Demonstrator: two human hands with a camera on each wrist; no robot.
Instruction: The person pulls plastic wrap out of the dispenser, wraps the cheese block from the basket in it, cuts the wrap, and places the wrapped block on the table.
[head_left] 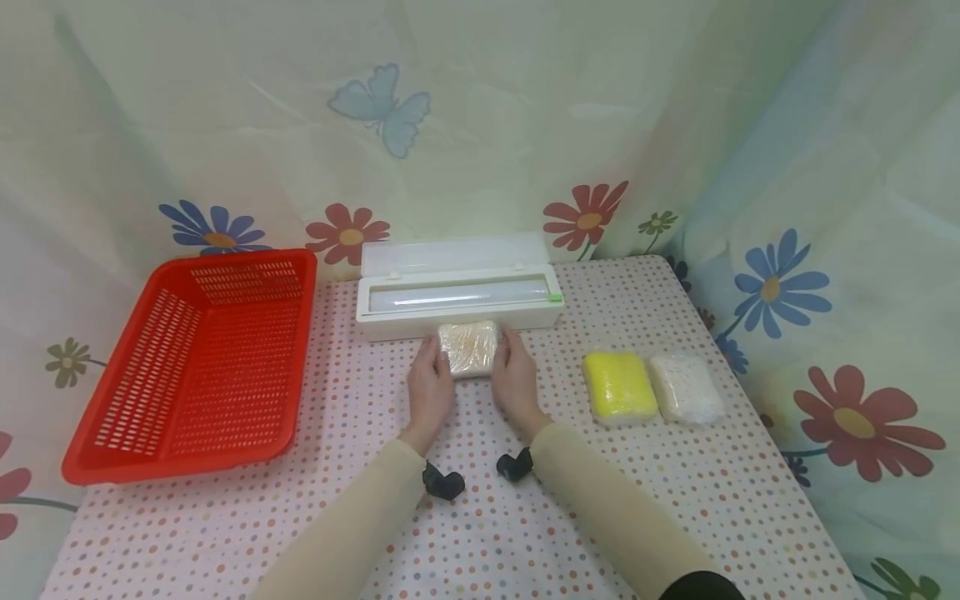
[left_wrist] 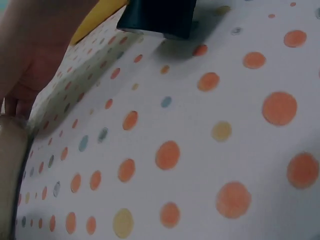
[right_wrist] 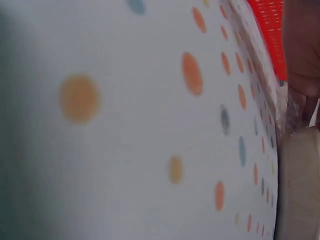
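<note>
A pale beige block (head_left: pixel 469 348) in clear, wrinkled cling film lies just in front of a white cling film dispenser (head_left: pixel 459 315). My left hand (head_left: pixel 431 387) grips its left end and my right hand (head_left: pixel 516 382) its right end, thumbs toward me. At the left edge of the left wrist view, fingers meet the block (left_wrist: pixel 12 175). Loose film (right_wrist: pixel 290 107) shows beside the block in the right wrist view. The dispenser's lid (head_left: pixel 456 254) stands raised, with a film roll (head_left: pixel 459 296) inside and a green slider (head_left: pixel 555 297) at its right end.
A red perforated basket (head_left: pixel 296 400) stands at the left of the dotted table (head_left: pixel 465 550). To the right lie a yellow film-wrapped block (head_left: pixel 619 386) and, against it, a white film-wrapped block (head_left: pixel 686 388). A flowered curtain (head_left: pixel 480 150) hangs behind and at the sides.
</note>
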